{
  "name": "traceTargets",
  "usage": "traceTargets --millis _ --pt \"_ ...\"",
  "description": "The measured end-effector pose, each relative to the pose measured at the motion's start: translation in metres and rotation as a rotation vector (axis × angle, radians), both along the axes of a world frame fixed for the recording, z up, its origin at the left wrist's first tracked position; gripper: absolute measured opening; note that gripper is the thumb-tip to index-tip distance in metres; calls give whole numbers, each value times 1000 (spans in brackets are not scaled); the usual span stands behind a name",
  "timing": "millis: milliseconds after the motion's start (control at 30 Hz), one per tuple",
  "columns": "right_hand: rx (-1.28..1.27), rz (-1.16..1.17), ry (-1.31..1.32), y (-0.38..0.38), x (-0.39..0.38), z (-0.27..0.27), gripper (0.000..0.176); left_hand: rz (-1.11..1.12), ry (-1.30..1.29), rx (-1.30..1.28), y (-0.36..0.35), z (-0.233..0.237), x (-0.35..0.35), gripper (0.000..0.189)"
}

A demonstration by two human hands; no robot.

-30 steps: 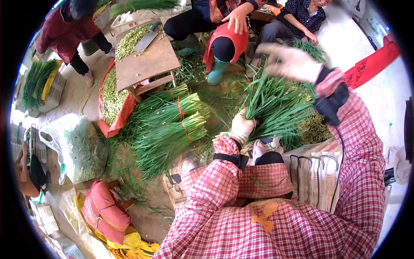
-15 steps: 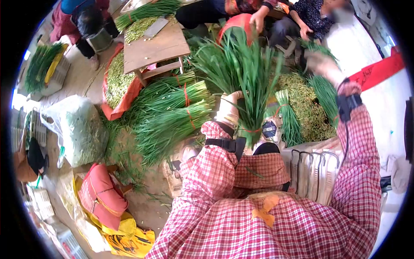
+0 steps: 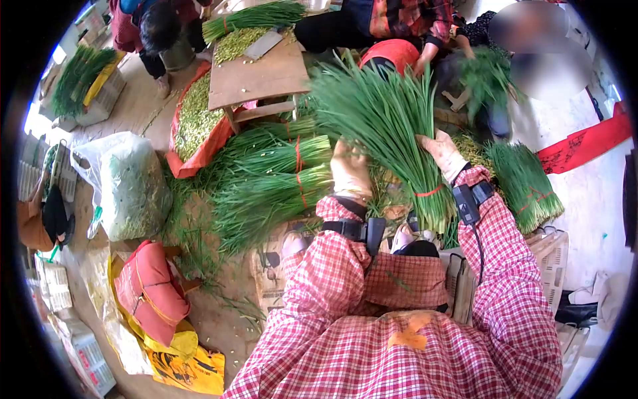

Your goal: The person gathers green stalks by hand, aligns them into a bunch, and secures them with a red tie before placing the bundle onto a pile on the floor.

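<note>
A big bundle of garlic chives [image 3: 395,116], tied low with a red band, stands tilted in front of me, its leafy tops leaning left and its pale cut ends down to the right. My right hand [image 3: 444,154], in a pale glove, grips its right side above the band. To its left, my left hand [image 3: 351,169], also gloved, is raised with the fingers apart and nothing in them. Close by that hand lie more tied chive bundles [image 3: 266,189], pale ends toward me. Another tied bundle [image 3: 525,183] rests beyond my right forearm.
A low wooden table [image 3: 259,83] bears chives and loose trimmings. Beside it is a red sack [image 3: 183,163] of trimmings. A filled clear plastic bag [image 3: 133,189] and a pink cushion [image 3: 154,292] sit at left. Co-workers sit across from me; one holds loose greens [image 3: 485,76].
My right hand has come in from the far right onto the bundle. My left hand has let go of it and sits at its left. The bundle has tipped from upright, tops leftward.
</note>
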State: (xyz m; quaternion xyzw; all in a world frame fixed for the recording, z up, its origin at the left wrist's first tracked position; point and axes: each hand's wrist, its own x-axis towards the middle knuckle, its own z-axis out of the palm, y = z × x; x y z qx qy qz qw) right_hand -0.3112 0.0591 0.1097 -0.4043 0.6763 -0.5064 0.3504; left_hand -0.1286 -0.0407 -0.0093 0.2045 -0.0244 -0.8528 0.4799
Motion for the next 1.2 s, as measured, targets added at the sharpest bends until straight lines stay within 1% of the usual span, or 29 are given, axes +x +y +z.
traceTargets --millis 33,100,133,167,200,233,267,300,333,367,400,433,500,567,600,633,700,767,800,833,900,933,967,1000,1033,1067,1100,1167,1200 --pt "12 -69 98 -2 -10 2 38 111 -23 75 -2 5 1 36" --pt "41 -205 290 -4 -27 6 38 -1 -246 276 -3 -11 -3 36" --pt "62 -273 328 -2 -11 29 38 -129 -290 145 0 -18 -3 43" --pt "34 -249 357 -1 -12 29 39 -261 -174 -326 8 -12 4 55" --pt "8 -220 387 -1 -14 29 39 -370 -230 -319 19 -2 -7 55" --pt "-15 -185 417 -2 -15 29 40 -474 -286 -307 35 56 -9 56" --pt "153 -193 565 -1 8 47 43 -458 -242 -379 42 78 -9 57" --pt "307 -94 594 0 21 54 47 -442 -200 -444 47 86 -7 58" --pt "296 -5 634 -2 41 69 51 -488 -90 -292 41 79 -9 49" --pt "284 86 673 -4 56 78 55 -418 52 -268 39 84 -6 38" --pt "131 27 683 -7 47 68 63 -416 79 -171 34 66 -11 37" --pt "205 3 701 -8 42 82 69 -410 104 -76 31 48 -15 35" --pt "94 13 681 -2 21 94 71 -363 110 40 29 52 -11 37" --pt "146 20 1043 19 5 99 74 -334 122 132 26 67 -4 37" --pt "314 78 1029 28 12 105 81 -375 161 127 24 66 -3 37" --pt "561 188 998 29 18 107 87 -415 199 121 22 66 -2 37" --pt "733 322 1079 27 37 84 98 -431 251 105 17 67 3 38" --pt "580 349 591 12 67 74 101 -392 284 83 22 69 -2 40" --pt "431 242 495 7 59 45 100 -343 235 35 22 63 -9 39" --pt "288 133 388 2 44 16 100 -388 238 -23 17 71 1 47" --pt "106 136 136 -22 47 30 88 -158 418 -127 7 38 -9 61" --pt "42 148 161 -38 48 41 87 -146 488 -184 -1 68 12 72" --pt "-23 157 183 -57 49 50 86 -114 489 -220 -9 62 16 71" --pt "-69 220 164 -81 48 64 86 -108 363 -129 -11 46 14 64" --pt "-65 225 299 -110 41 71 84 -96 240 -37 -13 24 11 58" --pt "-90 216 358 -138 49 80 83 -181 4 55 -13 9 9 40" --pt "-151 277 478 -169 55 91 84 -326 -71 53 -13 -11 5 28" --pt "-209 313 719 -232 74 102 89 -445 -100 -26 -9 -1 8 29" --pt "-245 288 901 -254 93 111 88 -503 -114 -70 -7 5 10 29"
